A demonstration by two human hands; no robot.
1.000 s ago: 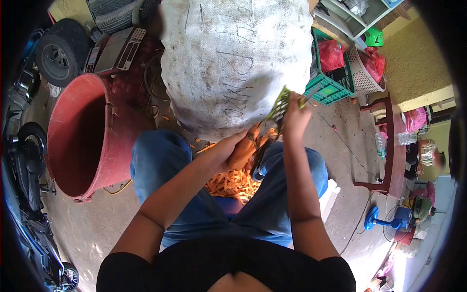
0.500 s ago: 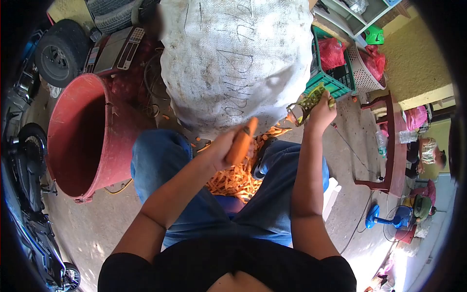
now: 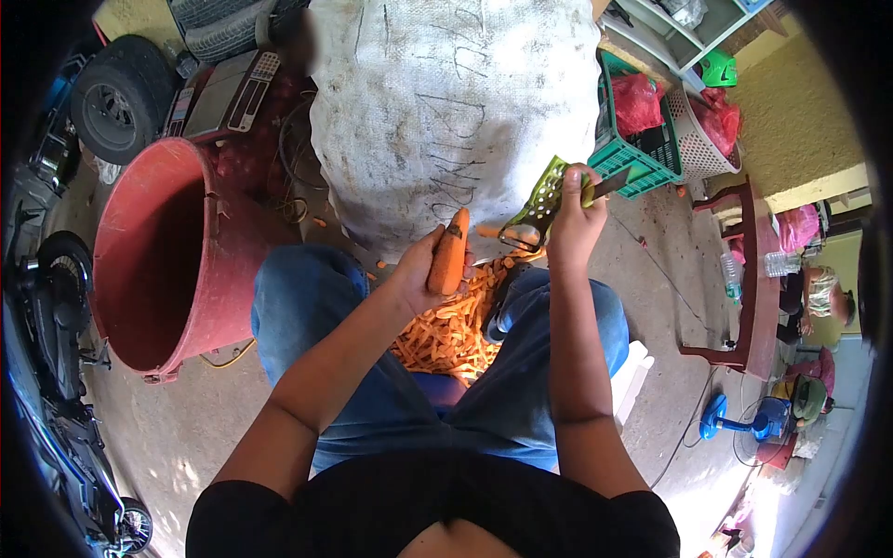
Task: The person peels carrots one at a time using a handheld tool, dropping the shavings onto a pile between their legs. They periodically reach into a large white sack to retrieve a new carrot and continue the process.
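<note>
My left hand [image 3: 423, 274] is closed round an orange carrot [image 3: 450, 253], which stands nearly upright with dark marks near its top. My right hand [image 3: 575, 228] grips a green peeler [image 3: 547, 197] with round holes in its body. A strip of orange peel [image 3: 491, 232] shows at the peeler's blade, a little to the right of the carrot. From the same hand a dark knife blade [image 3: 611, 184] points out to the right. Below the hands, between my knees, lies a heap of carrot peelings [image 3: 451, 339].
A large white woven sack [image 3: 446, 121] fills the space ahead. To the left a red tub [image 3: 149, 270] lies tilted, with a wheel [image 3: 121, 100] behind it. A green crate [image 3: 642, 172], a white basket [image 3: 693, 130] and a wooden bench [image 3: 755, 279] stand right. A person [image 3: 820, 293] is farther off.
My right hand has moved left and slightly down, bringing the peeler nearer the carrot. The knife blade now shows beside that hand. The carrot has turned more upright and shifted slightly left.
</note>
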